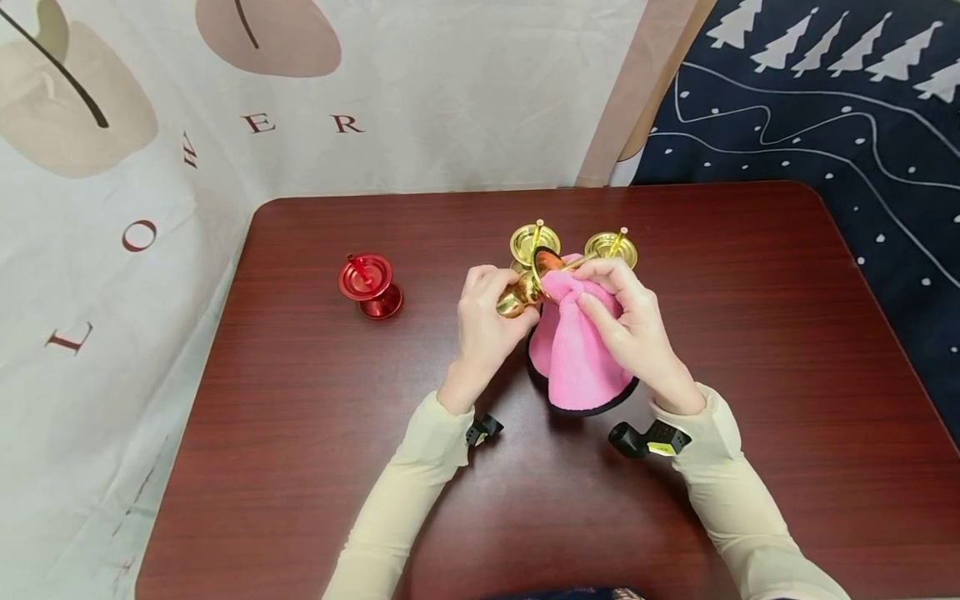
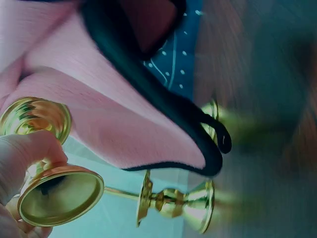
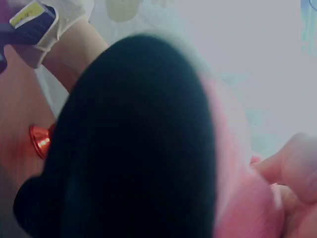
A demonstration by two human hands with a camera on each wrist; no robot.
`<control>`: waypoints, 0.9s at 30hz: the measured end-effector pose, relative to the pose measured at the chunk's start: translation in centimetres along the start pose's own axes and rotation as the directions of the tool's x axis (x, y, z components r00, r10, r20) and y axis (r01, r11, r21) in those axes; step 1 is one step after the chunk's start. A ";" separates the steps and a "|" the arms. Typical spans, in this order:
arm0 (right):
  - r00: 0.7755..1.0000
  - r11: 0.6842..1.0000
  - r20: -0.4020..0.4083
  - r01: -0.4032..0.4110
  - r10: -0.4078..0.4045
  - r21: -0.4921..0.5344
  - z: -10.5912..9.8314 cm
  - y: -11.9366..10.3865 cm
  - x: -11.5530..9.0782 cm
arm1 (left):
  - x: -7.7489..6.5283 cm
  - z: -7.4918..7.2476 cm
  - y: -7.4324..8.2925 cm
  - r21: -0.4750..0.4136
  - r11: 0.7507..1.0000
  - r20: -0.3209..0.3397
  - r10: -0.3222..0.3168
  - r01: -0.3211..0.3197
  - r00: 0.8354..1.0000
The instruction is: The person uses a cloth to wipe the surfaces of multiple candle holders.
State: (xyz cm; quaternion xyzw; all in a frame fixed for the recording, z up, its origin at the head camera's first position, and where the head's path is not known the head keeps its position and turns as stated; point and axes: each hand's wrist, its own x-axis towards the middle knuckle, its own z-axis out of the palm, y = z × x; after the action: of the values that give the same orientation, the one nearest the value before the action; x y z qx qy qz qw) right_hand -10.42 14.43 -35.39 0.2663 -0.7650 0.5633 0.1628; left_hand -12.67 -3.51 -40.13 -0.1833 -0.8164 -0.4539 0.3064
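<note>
My left hand [image 1: 483,317] grips a shiny gold candlestick [image 1: 517,298] by its stem, tilted above the table. In the left wrist view the hollow base of this candlestick [image 2: 62,196] faces the camera. My right hand [image 1: 637,321] pinches a pink cloth [image 1: 588,362] with a black edge, gathered against the upper part of the candlestick. The cloth hangs down below the fingers. In the right wrist view the cloth [image 3: 255,208] and its blurred dark edge cover much of the work.
Two more gold candlesticks, one on the left [image 1: 535,242] and one on the right [image 1: 618,247], stand just behind the hands. A red candlestick [image 1: 378,287] stands at the left of the brown table [image 1: 315,467]. Printed fabric [image 1: 465,100] hangs behind the table.
</note>
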 end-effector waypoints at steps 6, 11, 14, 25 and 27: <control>0.998 0.978 0.005 0.055 -0.055 -0.199 -0.5 0.4 0.0 | -0.1 0.0 -0.2 -0.102 0.994 -0.064 -0.050 0.043 0.997; 0.993 0.960 -0.081 0.059 -0.084 -0.274 -1.0 1.7 0.5 | -0.1 -0.1 0.0 -0.150 0.985 0.002 -0.091 0.090 0.996; 0.987 0.963 -0.126 0.064 -0.099 -0.260 -1.0 2.2 0.7 | -0.1 -0.1 0.2 -0.160 0.981 0.041 -0.103 0.108 0.994; 0.984 0.913 -0.003 0.162 -0.176 -0.375 -0.9 1.5 -0.1 | 0.1 0.0 0.2 -0.111 0.990 -0.028 -0.088 0.084 0.996; 0.984 0.915 -0.001 0.167 -0.180 -0.368 -0.7 1.1 -0.3 | 0.1 0.1 0.2 -0.082 0.995 -0.031 -0.062 0.060 0.998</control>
State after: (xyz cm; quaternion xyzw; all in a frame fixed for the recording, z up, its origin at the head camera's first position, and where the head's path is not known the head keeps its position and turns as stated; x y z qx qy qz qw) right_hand -10.82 15.42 -36.18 0.2882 -0.8270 0.3988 0.2720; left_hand -12.62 -3.34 -39.97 -0.1628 -0.7971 -0.4990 0.2984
